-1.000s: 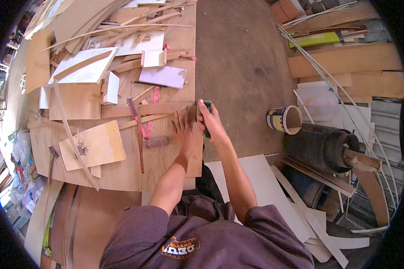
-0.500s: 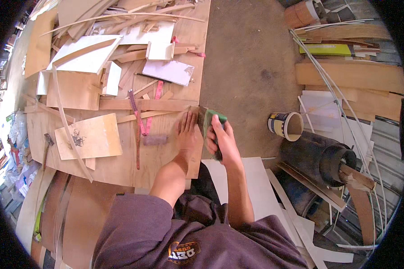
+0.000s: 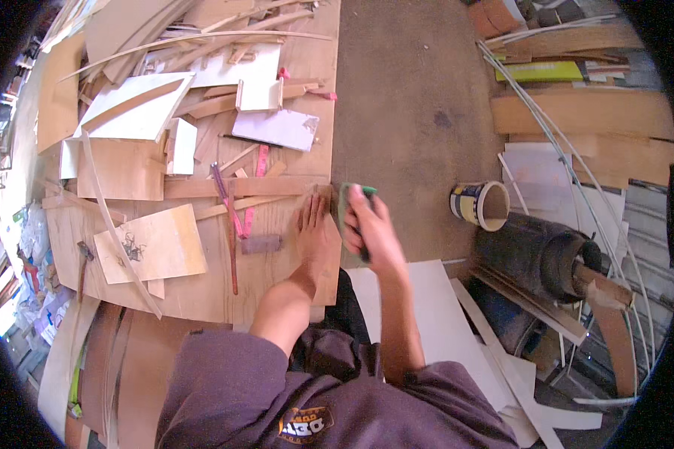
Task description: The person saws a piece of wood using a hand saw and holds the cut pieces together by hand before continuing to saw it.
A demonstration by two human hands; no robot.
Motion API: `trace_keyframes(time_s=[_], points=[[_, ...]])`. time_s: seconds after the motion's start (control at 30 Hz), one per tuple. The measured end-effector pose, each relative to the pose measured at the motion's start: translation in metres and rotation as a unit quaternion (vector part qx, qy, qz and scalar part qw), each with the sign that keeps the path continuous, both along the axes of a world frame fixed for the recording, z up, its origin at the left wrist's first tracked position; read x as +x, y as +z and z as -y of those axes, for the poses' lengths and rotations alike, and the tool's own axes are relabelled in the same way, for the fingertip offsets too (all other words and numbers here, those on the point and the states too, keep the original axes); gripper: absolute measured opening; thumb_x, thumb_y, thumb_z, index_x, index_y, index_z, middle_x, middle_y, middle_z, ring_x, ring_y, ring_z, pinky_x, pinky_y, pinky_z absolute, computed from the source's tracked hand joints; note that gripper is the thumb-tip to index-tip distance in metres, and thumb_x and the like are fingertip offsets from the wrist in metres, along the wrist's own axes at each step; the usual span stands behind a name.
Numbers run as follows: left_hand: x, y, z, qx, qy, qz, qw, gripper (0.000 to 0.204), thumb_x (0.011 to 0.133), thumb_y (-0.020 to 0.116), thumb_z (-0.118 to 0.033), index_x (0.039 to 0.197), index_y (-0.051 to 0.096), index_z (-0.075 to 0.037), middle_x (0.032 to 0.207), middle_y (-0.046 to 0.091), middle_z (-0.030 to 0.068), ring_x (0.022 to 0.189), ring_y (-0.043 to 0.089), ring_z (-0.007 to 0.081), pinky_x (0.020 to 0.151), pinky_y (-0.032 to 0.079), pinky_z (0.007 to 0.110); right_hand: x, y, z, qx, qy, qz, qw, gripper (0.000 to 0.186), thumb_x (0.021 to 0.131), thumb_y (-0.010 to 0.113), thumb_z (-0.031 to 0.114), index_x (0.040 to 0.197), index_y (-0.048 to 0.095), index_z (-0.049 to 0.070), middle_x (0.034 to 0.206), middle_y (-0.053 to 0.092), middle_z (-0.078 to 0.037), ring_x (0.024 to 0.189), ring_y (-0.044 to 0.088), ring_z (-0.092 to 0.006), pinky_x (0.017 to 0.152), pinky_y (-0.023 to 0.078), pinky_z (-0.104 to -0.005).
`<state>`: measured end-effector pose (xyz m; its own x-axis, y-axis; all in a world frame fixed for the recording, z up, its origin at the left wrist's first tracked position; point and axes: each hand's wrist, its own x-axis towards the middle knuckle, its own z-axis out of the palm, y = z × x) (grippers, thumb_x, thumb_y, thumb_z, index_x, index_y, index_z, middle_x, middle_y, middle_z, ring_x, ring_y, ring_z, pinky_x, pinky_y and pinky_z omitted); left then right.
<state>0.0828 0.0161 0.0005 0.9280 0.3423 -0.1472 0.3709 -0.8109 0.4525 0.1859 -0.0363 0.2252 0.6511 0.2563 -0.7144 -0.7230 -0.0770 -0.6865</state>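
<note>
My left hand (image 3: pixel 313 228) lies with its fingers flat on the plywood board (image 3: pixel 277 280), at the right end of a narrow wooden strip (image 3: pixel 240 187). My right hand (image 3: pixel 374 232) grips a green-handled tool (image 3: pixel 347 196), apparently a handsaw, just past the board's right edge; its blade is mostly hidden. Left of my left hand lie a purplish roller-like piece (image 3: pixel 260 243), pink tape measures (image 3: pixel 249 221) and a thin reddish rod (image 3: pixel 234 266). A pale square plywood piece (image 3: pixel 168 247) rests farther left.
Offcuts and white panels (image 3: pixel 138 101) pile up on the board's far part. On the right, a paint bucket (image 3: pixel 463 202) stands on the dusty floor (image 3: pixel 404 120) near a black cylinder (image 3: pixel 524 247), long white rods (image 3: pixel 547 127) and stacked boards (image 3: pixel 569 112). White sheets (image 3: pixel 419 314) lie below right.
My right hand and the green tool first came toward me, then moved slightly back up the board's edge. My left hand stayed flat. The whole view has shifted a little.
</note>
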Motion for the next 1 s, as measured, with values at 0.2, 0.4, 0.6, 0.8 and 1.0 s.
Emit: trace_keyframes(time_s=[0.2,0.4,0.6,0.8,1.0], points=[[0.015,0.018,0.017,-0.027,-0.019,0.040,0.999,0.062,0.090,0.047,-0.024,0.148,0.034,-0.008,0.155,0.033,0.0085,0.146,0.024,0.0236,0.119,0.013,0.047,-0.002,-0.028,0.015,-0.050,0.000,0.056,0.997,0.038,0.099,0.052,0.046,0.086,0.042,0.012,0.064,0.041,0.004,0.042,0.036,-0.0053,0.035,0.029,-0.0236],[-0.008,0.026,0.003,-0.014,-0.007,-0.014,1.000,0.064,0.090,0.047,-0.028,0.149,0.032,-0.007,0.156,0.031,0.0092,0.147,0.022,0.0230,0.120,0.010,0.046,-0.013,0.026,0.002,-0.058,0.010,-0.013,0.998,0.036,0.100,0.052,0.045,0.087,0.042,0.012,0.065,0.040,0.005,0.044,0.037,-0.0059,0.037,0.030,-0.0233],[-0.008,0.006,0.010,-0.001,-0.011,0.004,1.000,0.062,0.090,0.048,-0.025,0.148,0.035,-0.008,0.156,0.032,0.0094,0.147,0.023,0.0221,0.120,0.011,0.046,-0.002,0.017,0.009,-0.022,-0.004,-0.016,1.000,0.036,0.100,0.052,0.044,0.084,0.043,0.012,0.064,0.040,0.004,0.043,0.036,-0.0055,0.037,0.028,-0.0231],[0.017,0.033,0.020,0.003,-0.009,-0.022,1.000,0.065,0.088,0.052,-0.030,0.148,0.037,-0.009,0.156,0.033,0.0083,0.147,0.023,0.0226,0.120,0.012,0.046,0.002,-0.031,0.011,-0.047,-0.005,0.028,0.998,0.039,0.099,0.053,0.047,0.085,0.041,0.013,0.065,0.042,0.004,0.043,0.038,-0.0066,0.038,0.032,-0.0253],[0.003,0.033,0.023,0.027,-0.009,0.008,1.000,0.060,0.090,0.047,-0.032,0.146,0.040,-0.012,0.154,0.036,0.0091,0.147,0.022,0.0261,0.119,0.008,0.051,0.002,-0.019,0.024,-0.031,-0.031,-0.008,0.999,0.041,0.098,0.053,0.049,0.085,0.040,0.013,0.066,0.041,0.003,0.043,0.037,-0.0067,0.037,0.031,-0.0252]])
